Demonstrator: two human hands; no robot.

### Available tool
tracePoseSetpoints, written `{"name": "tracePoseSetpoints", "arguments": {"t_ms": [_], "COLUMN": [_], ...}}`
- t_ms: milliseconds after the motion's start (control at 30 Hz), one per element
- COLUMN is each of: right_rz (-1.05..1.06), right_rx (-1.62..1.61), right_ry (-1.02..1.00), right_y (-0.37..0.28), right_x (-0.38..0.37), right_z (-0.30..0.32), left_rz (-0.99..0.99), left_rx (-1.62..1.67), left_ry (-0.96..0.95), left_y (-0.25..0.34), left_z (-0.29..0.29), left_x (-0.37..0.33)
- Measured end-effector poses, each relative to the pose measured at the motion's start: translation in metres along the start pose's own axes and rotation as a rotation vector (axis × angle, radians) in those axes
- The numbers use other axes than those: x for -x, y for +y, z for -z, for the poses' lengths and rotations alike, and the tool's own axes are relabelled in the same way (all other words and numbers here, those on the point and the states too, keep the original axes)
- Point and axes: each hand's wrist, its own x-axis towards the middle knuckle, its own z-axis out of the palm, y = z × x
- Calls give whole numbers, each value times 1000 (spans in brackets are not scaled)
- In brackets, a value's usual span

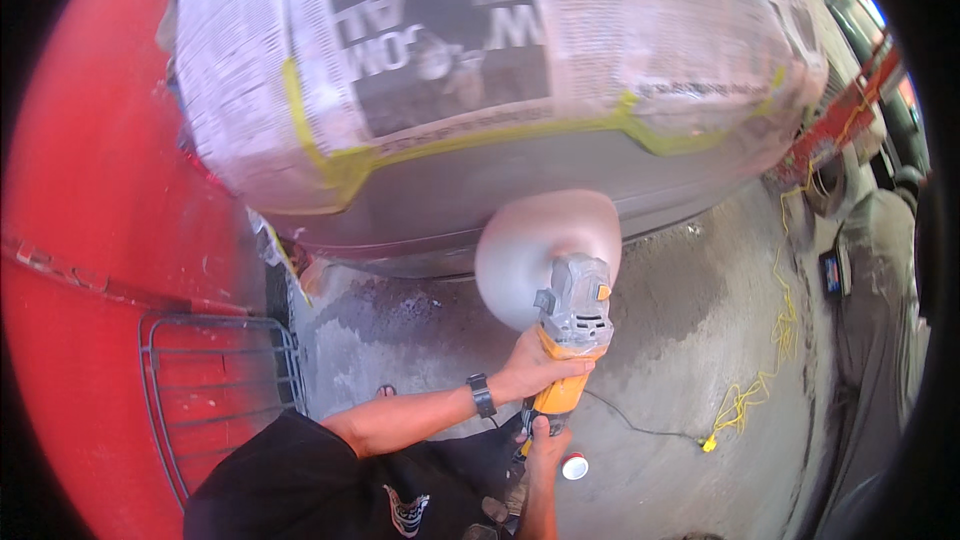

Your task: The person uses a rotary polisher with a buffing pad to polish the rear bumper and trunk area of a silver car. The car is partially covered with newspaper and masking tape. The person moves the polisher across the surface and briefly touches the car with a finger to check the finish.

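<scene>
Here, gripping the orange-and-grey power tool (pixel 578 302) with the left hand (pixel 532 368) around its body and the right hand (pixel 546 446) around its rear end, holding its blurred pale disc (pixel 515 252) by the grey panel's (pixel 430 197) lower edge.

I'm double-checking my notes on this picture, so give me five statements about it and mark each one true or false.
1. The left hand and right hand both grip the power tool. True.
2. The wristwatch is on the right wrist. False: it is on the left wrist.
3. Yellow-green tape runs along the lower edge of the printed paper. True.
4. The yellow cord lies to the left of the power tool. False: it lies to the right.
5. The tool's round pad is pale. True.
</scene>
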Motion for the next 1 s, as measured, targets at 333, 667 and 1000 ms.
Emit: {"name": "tracePoseSetpoints", "arguments": {"t_ms": [333, 667, 1000], "right_rz": [-18, -66, 5], "right_rx": [449, 363, -132], "right_ry": [-447, -288, -12], "right_y": [65, 57, -2], "right_x": [75, 64, -40], "right_z": [-81, -61, 17], "left_rz": [37, 59, -28], "left_rx": [171, 77, -158], "left_ry": [349, 299, -42], "left_y": [-6, -25, -7], "left_z": [153, 125, -43], "left_x": [156, 128, -38]}}
